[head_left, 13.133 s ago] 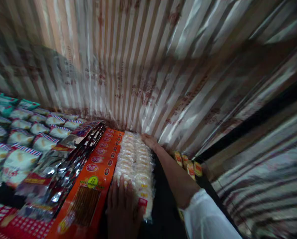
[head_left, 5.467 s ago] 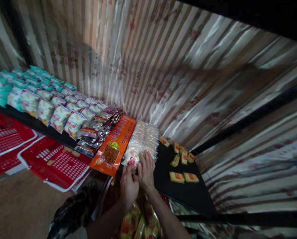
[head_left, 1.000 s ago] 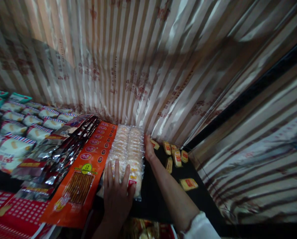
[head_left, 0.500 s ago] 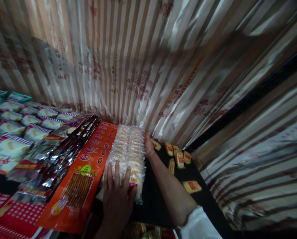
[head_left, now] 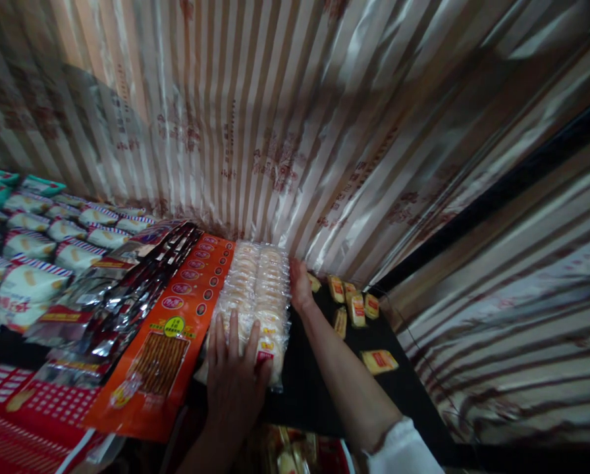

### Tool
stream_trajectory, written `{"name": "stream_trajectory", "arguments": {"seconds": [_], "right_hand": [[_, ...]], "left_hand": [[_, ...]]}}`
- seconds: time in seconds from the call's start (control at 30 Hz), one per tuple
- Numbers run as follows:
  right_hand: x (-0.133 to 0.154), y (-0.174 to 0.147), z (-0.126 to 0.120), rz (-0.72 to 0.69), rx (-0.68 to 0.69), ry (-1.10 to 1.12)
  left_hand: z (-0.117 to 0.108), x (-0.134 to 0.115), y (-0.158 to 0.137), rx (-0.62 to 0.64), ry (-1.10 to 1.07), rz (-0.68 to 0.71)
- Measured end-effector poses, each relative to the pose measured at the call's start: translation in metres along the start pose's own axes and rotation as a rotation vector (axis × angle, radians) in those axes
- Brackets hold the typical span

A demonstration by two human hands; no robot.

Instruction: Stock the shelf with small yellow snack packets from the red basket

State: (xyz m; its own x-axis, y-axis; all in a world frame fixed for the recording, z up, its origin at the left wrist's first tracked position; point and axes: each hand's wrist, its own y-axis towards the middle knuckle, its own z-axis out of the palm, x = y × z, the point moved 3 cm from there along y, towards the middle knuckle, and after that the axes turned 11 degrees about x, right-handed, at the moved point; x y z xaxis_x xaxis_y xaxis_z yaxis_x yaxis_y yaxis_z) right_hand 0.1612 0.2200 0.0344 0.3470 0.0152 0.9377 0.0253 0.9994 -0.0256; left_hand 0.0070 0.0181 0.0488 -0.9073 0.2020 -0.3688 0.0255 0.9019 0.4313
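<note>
Two rows of pale round crackers in clear plastic [head_left: 271, 309] lie side by side on the black tabletop [head_left: 315, 388]. Resting on the near end of the left row is my left hand [head_left: 238, 375], open, its fingers spread flat over the wrap. My right hand [head_left: 299, 282] reaches to the far right side of the crackers and stands edge-on against or right beside the packs, fingers stretched out and partly hidden. Left of the crackers, a long orange snack packet [head_left: 176, 336] lies alongside them, touching or nearly so.
Small yellow-wrapped snacks [head_left: 357, 309] are scattered to the right. Dark shiny packets [head_left: 141, 283] and rows of white snack bags [head_left: 31, 289] fill the left. A red basket [head_left: 33, 421] stands at the near left. Striped sheeting [head_left: 255, 118] hangs behind and to the right.
The view has shifted slightly, bringing more of the red basket in. My right hand sits a touch farther along the crackers' right side; my left hand stays flat on them.
</note>
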Motion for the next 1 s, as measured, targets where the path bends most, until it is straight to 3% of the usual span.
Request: {"name": "stream_trajectory", "arguments": {"seconds": [0.3, 0.47, 0.6, 0.87, 1.0], "right_hand": [[-0.007, -0.108, -0.009, -0.095, 0.017, -0.052], [-0.021, -0.155, -0.006, -0.095, 0.009, -0.251], [-0.03, -0.167, -0.004, 0.012, -0.012, -0.419], [-0.035, -0.173, -0.002, 0.012, -0.027, -0.573], [-0.034, -0.175, 0.001, 0.002, -0.009, -0.608]], "left_hand": [[-0.001, 0.003, -0.004, 0.015, -0.004, 0.001], [-0.002, 0.008, -0.01, 0.004, -0.036, -0.015], [-0.002, 0.011, -0.021, -0.014, -0.076, -0.056], [0.004, 0.015, -0.041, 0.034, -0.112, -0.113], [0.009, 0.018, -0.042, -0.004, -0.12, -0.12]]}}
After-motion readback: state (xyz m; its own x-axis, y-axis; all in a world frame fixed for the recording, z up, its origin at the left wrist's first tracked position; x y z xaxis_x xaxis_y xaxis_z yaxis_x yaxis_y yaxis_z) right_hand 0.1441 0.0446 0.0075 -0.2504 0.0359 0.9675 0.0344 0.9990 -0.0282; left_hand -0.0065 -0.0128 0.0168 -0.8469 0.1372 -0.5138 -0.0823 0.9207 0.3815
